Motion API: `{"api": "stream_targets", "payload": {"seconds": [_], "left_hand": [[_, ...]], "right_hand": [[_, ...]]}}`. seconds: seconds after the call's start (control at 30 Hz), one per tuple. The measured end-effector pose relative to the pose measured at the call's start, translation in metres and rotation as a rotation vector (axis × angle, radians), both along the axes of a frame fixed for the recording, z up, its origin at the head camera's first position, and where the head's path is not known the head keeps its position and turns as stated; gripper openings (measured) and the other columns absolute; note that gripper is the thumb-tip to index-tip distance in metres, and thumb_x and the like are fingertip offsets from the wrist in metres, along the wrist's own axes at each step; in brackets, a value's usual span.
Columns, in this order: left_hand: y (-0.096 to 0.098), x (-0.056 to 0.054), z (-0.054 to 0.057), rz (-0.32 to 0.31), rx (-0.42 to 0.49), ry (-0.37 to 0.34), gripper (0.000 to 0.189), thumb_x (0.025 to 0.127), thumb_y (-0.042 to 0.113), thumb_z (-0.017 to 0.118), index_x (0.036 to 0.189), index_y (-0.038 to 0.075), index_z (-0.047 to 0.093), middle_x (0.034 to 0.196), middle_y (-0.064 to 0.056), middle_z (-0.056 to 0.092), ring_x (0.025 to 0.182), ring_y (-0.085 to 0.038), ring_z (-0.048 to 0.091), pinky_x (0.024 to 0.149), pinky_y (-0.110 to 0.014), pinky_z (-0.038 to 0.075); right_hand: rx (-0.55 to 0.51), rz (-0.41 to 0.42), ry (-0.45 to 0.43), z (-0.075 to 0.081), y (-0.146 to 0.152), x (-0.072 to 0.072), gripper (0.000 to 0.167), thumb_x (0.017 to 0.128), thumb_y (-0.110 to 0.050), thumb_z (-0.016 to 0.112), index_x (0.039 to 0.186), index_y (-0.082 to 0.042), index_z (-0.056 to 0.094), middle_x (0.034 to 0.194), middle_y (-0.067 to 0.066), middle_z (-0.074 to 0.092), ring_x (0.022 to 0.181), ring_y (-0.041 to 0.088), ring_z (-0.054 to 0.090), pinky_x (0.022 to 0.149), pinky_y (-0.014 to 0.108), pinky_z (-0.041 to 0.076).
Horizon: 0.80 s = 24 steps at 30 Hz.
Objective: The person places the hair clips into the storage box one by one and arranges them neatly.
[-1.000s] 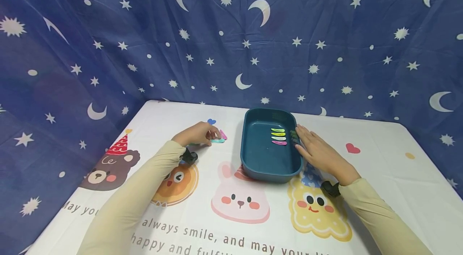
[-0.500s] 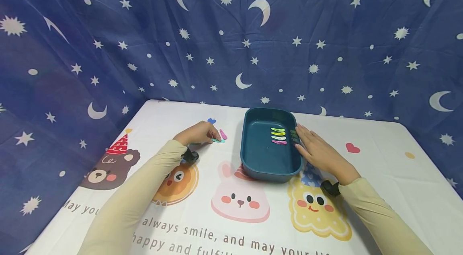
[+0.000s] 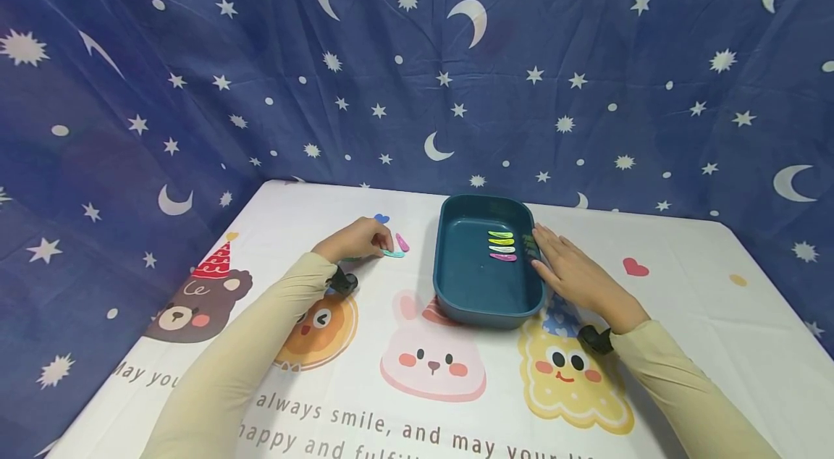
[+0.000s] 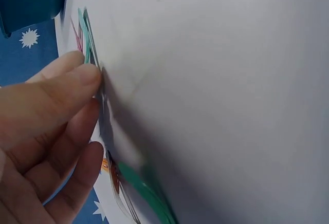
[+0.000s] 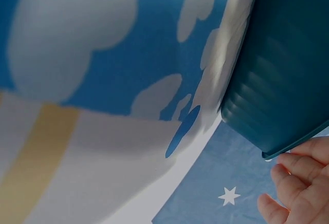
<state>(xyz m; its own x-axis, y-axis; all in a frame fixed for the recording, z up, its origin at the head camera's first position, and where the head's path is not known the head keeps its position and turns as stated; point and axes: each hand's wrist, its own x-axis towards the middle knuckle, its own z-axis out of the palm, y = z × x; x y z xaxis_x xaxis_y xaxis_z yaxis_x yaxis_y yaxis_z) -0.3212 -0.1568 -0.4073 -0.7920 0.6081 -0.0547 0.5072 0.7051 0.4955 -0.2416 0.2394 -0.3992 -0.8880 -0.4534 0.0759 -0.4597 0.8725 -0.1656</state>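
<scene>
Between the thumb and forefinger of my left hand [image 3: 365, 238] is a teal hair clip [image 4: 85, 26], pinched just over the white tablecloth. A pink hair clip [image 3: 402, 242] lies right beside it, farther from me. Close to the palm side, a green hair clip [image 4: 146, 196] shows in the left wrist view, with an orange one [image 4: 114, 175] next to it. My right hand [image 3: 573, 274] rests with straight fingers along the right rim of a dark teal bin [image 3: 478, 307]. Inside the bin, several hair clips [image 3: 502, 242] in lime, yellow, white and pink lie in a neat column.
The white tablecloth [image 3: 691, 314] carries printed cartoon figures and lettering. Behind the table hangs a blue curtain [image 3: 417, 68] with moons and stars. The bin stands between my two hands, its far end near the table's back edge.
The left fingers were spread over the teal clip, then a fingertip touched its right end; now finger and thumb pinch it. The teal clip lies farther from the pink one. The right hand stays still.
</scene>
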Motion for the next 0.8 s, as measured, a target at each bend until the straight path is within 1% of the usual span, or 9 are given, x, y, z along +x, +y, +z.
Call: {"api": "stream_targets", "payload": {"seconds": [0.13,0.27,0.33,0.5,0.67,0.8], "left_hand": [[-0.0011,0.0018,0.0010,0.031,0.004,-0.005,0.007,0.079,-0.002,0.070,0.084,0.003,0.069,0.081,-0.007,0.067,0.074,-0.013,0.058,0.071,-0.025,0.049],[-0.0013,0.0027,0.0012,0.078,-0.016,-0.020,0.005,0.080,0.000,0.070,0.084,0.004,0.071,0.080,-0.007,0.068,0.073,-0.012,0.058,0.070,-0.024,0.049],[-0.0013,0.0029,0.0008,0.090,-0.026,-0.015,0.005,0.080,0.001,0.070,0.084,0.004,0.071,0.080,-0.007,0.068,0.072,-0.012,0.057,0.069,-0.023,0.048],[-0.0014,0.0035,0.0012,0.099,-0.042,0.011,0.004,0.079,0.002,0.071,0.083,0.004,0.071,0.080,-0.006,0.068,0.071,-0.012,0.057,0.069,-0.024,0.048],[-0.0012,0.0041,0.0035,0.120,-0.066,0.015,0.003,0.080,0.004,0.072,0.083,0.004,0.071,0.081,-0.007,0.069,0.071,-0.012,0.056,0.069,-0.024,0.047],[-0.0011,0.0042,0.0032,0.127,-0.076,0.030,0.003,0.079,0.005,0.072,0.080,0.003,0.071,0.079,-0.006,0.068,0.070,-0.012,0.055,0.068,-0.024,0.046]], "right_hand": [[0.000,0.007,0.010,-0.0008,0.0002,-0.0005,0.065,0.098,-0.029,0.045,0.146,0.008,0.020,0.153,0.024,0.022,0.142,0.039,0.022,0.113,0.055,0.019],[0.003,0.012,0.018,-0.0010,0.0003,-0.0004,0.064,0.098,-0.028,0.045,0.145,0.008,0.021,0.153,0.024,0.023,0.141,0.039,0.022,0.113,0.055,0.020],[0.002,0.012,0.017,-0.0009,0.0003,-0.0001,0.065,0.098,-0.029,0.046,0.145,0.008,0.021,0.153,0.024,0.023,0.141,0.039,0.022,0.112,0.056,0.020],[-0.006,0.012,0.018,-0.0005,0.0003,0.0003,0.065,0.098,-0.028,0.046,0.145,0.008,0.021,0.153,0.024,0.023,0.141,0.039,0.023,0.112,0.056,0.020],[-0.004,0.012,0.015,-0.0005,0.0002,0.0000,0.064,0.098,-0.028,0.046,0.145,0.008,0.021,0.153,0.024,0.023,0.141,0.039,0.022,0.112,0.056,0.020],[-0.004,0.012,0.013,-0.0006,0.0001,0.0000,0.064,0.098,-0.028,0.046,0.145,0.008,0.021,0.153,0.024,0.023,0.141,0.039,0.022,0.112,0.056,0.020]]}}
